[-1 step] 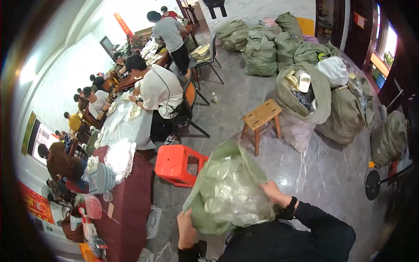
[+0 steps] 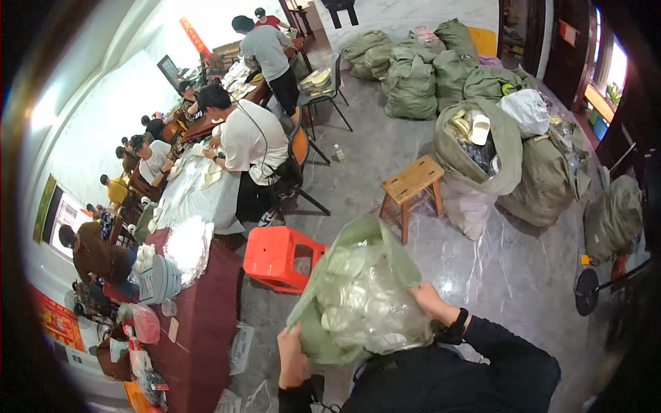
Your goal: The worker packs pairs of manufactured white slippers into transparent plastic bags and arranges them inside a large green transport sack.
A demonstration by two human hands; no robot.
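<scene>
I hold a big green sack (image 2: 323, 337) lined with clear plastic against my chest. It is full of pale flat pieces that show through the liner (image 2: 368, 296). My left hand (image 2: 292, 354) grips the sack's lower left edge. My right hand (image 2: 430, 303), with a black band on the wrist, clutches the sack's right side near the top. Both of my sleeves are black.
A red plastic stool (image 2: 279, 258) stands just ahead on the left, and a wooden stool (image 2: 412, 180) stands beyond it. Several stuffed green sacks (image 2: 482, 144) fill the right and back. Several people work along a long table (image 2: 200, 323) on the left.
</scene>
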